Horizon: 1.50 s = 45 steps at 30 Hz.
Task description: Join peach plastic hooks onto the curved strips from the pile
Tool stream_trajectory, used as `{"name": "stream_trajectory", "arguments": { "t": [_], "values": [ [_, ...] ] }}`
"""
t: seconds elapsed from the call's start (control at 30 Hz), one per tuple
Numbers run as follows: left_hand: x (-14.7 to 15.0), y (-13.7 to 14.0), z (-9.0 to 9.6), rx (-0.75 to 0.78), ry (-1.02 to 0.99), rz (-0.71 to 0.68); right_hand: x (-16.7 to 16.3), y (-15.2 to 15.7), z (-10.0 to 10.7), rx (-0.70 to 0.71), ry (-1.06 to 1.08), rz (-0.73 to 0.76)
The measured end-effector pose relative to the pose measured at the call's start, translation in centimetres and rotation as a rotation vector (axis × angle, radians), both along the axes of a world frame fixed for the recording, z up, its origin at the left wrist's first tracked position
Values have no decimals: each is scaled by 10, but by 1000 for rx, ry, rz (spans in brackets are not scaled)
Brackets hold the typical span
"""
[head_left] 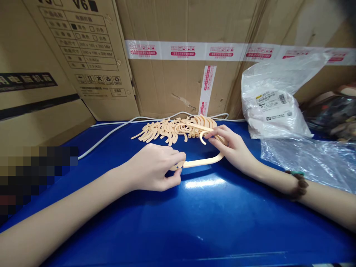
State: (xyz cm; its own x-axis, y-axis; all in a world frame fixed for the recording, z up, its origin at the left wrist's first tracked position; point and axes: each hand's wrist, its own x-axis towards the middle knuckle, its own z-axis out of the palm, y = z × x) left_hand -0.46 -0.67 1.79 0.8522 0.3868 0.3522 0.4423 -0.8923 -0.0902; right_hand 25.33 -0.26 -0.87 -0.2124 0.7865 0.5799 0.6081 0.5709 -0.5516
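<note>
My left hand [160, 167] is closed, thumb and fingers pinching the rounded, holed end of a beige curved plastic arm [201, 162], which looks like part of a folding clothes hanger. The arm runs right and bends up toward my right hand [229, 144], whose closed fingers are on its far end. By the right fingertips are a small beige hook [203, 138] and a straight beige strip [198, 127]; how they join the arm is hidden. Behind both hands lies a pile of similar curved beige pieces [164, 129] on the blue table [194, 226].
Large cardboard boxes [172, 22] wall off the back and left. A white cable [108, 130] runs along the back left. At right stand a white plastic bag with a label [274, 107] and a flattened clear plastic sheet [306, 157]. Blurred items sit at the far right.
</note>
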Motion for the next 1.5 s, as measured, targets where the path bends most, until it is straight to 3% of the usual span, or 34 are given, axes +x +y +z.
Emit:
{"name": "stream_trajectory", "arguments": {
  "t": [0.3,0.5,0.73,0.97,1.2,1.5],
  "values": [
    [3,3,3,64,39,-42,-1,1,-1,-20,-45,21],
    [1,13,-1,200,-75,61,-2,1,0,-8,-42,-6],
    [-1,15,-5,159,-75,88,0,3,-2,-38,-4,-48],
    [1,10,-2,316,-98,161,0,4,-3,-56,-13,-29],
    [-2,11,-10,280,-7,146,0,4,-2,-67,-24,-4],
    [-1,7,-5,187,33,136,0,5,-3,-97,-73,27]
  ]
}}
